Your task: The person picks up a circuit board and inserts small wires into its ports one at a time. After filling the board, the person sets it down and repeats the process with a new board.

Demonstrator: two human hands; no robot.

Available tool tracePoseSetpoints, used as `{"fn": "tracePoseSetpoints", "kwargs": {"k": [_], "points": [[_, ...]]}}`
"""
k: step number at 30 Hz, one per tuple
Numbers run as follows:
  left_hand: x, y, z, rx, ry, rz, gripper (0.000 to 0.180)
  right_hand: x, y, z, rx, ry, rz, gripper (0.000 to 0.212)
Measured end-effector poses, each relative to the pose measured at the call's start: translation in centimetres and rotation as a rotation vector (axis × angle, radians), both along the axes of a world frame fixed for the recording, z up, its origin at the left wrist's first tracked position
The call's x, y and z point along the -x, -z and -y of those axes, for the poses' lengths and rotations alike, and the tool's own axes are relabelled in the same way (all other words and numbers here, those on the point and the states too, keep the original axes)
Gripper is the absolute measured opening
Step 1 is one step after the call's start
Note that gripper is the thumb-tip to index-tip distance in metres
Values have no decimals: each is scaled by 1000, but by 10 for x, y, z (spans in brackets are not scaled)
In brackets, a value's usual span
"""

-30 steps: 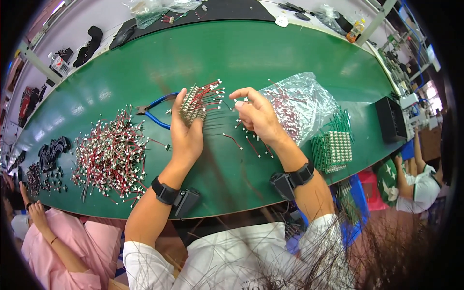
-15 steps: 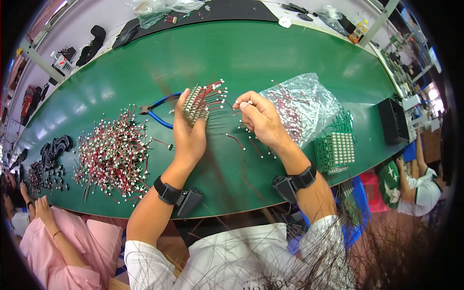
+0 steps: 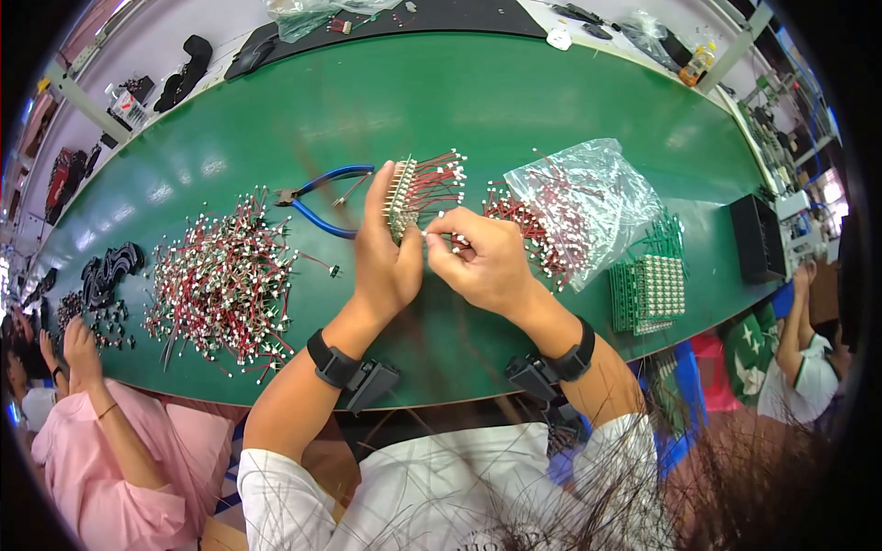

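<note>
Upright in my left hand [image 3: 384,268] is a small circuit board panel [image 3: 401,195], gripped between thumb and fingers. A row of red wire leads with white connectors [image 3: 441,174] sticks out from its right side. My right hand [image 3: 487,262] is closed in a pinch at the panel's lower end, close to my left thumb. Between its fingertips shows a small white connector [image 3: 430,237]; its wire is mostly hidden by the hand. Just right of that hand, more red wire leads [image 3: 519,216] spill from a clear plastic bag [image 3: 616,197].
Blue-handled cutters [image 3: 323,222] lie left of my left hand, beside a large heap of wired connectors [image 3: 225,285]. Stacked green circuit boards [image 3: 648,289] and a black bin [image 3: 755,241] stand at the right. Black parts [image 3: 108,274] lie far left. A person in pink [image 3: 119,468] sits at the left.
My right hand has moved left and down, bringing the connector to the panel's lower end. My left hand and the panel have shifted slightly right in view.
</note>
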State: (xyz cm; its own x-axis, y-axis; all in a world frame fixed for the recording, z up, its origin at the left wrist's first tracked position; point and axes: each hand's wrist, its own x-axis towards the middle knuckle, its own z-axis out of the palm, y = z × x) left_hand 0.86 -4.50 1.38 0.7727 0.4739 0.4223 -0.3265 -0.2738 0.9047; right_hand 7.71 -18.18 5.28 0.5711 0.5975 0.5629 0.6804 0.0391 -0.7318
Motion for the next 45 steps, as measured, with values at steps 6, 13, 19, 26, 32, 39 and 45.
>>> {"fn": "tracePoseSetpoints", "kwargs": {"k": [6, 13, 19, 26, 32, 39, 45], "points": [[0, 3, 3, -224, 9, 7, 65, -2, 3, -4, -37, 42, 89, 7], [0, 4, 4, -280, 40, 8, 64, -5, 9, -5, -42, 12, 81, 7], [2, 2, 5, -279, 51, -33, 63, -7, 10, -4, -43, -6, 112, 8], [5, -8, 6, -275, 77, -78, 66, -5, 10, -4, -21, 51, 159, 7], [4, -2, 6, -370, -8, -27, 69, -6, 8, -3, 16, 41, 152, 7], [2, -1, 7, -387, 19, 7, 70, -13, 10, -3, 17, 10, 118, 7], [-2, 4, -5, -250, -62, 37, 64, -18, 4, 4, 124, 16, 69, 10]]}}
